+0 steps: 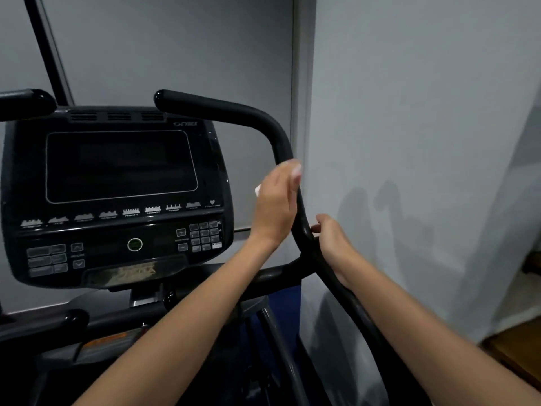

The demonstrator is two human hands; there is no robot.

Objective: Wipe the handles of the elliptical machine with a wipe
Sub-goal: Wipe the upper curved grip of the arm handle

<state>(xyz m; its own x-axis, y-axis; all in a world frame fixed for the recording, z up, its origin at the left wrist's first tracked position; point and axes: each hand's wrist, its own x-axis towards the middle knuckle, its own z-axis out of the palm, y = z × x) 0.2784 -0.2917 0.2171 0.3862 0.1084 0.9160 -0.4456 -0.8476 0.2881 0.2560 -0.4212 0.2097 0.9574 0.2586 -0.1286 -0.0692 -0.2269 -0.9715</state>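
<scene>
Grey gym wall behind, pretty dim in here. So the left hand (276, 200) is wrapped on the right handle (288, 159) of the elliptical with a bit of white wipe (257, 189) poking out at its near edge, fingers curled round the bar. Right hand (330, 241) pinches the same bar just below, steadying it I'd guess. Handle's long axis runs up from the grip, then bends left toward the console (117, 194), so most unwiped length sits above the left hand. Smooth, glossy black tube, rounded end cap.
</scene>
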